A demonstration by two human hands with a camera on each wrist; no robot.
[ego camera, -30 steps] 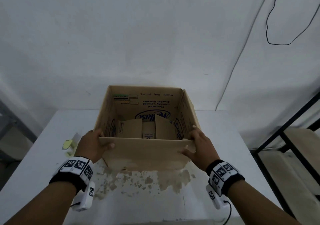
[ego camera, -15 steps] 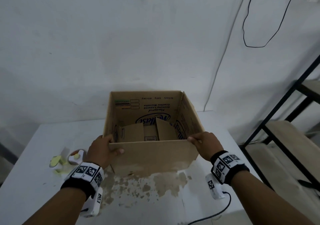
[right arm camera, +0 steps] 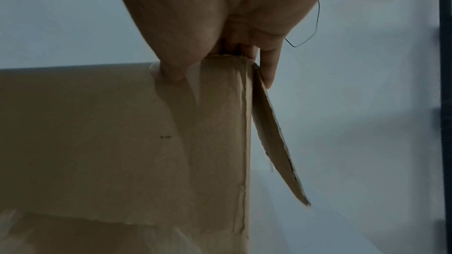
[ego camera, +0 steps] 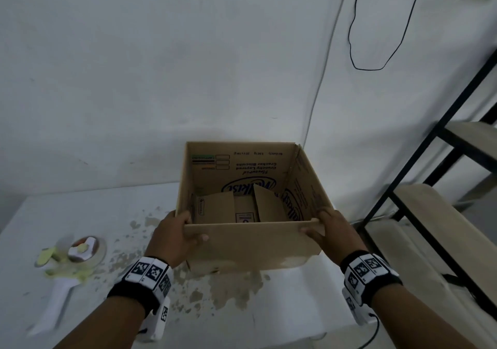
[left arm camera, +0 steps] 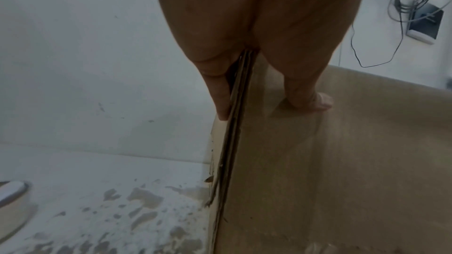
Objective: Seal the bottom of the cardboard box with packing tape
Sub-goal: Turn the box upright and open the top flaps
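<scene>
An open brown cardboard box (ego camera: pixel 252 243) is held above the white table (ego camera: pixel 107 214), its flaps folded loosely inside. My left hand (ego camera: pixel 178 237) grips its near left corner, thumb on the front wall, fingers round the side. My right hand (ego camera: pixel 326 230) grips the near right corner the same way. In the left wrist view the left hand (left arm camera: pixel 257 84) pinches the box corner (left arm camera: pixel 281 161). In the right wrist view the right hand (right arm camera: pixel 215 61) pinches the box corner (right arm camera: pixel 220 132), and a loose flap (right arm camera: pixel 274 138) hangs beside it. A tape dispenser (ego camera: pixel 72 262) with a white handle lies on the table's left.
The tabletop has a worn brown patch (ego camera: pixel 223 289) under the box. A black metal shelf frame (ego camera: pixel 430 200) with wooden boards stands to the right. A white wall with a hanging cable (ego camera: pixel 376 52) is right behind the table.
Both hands have lifted the box off the table and carried it a little to the right. The tape dispenser on the left has come into fuller view.
</scene>
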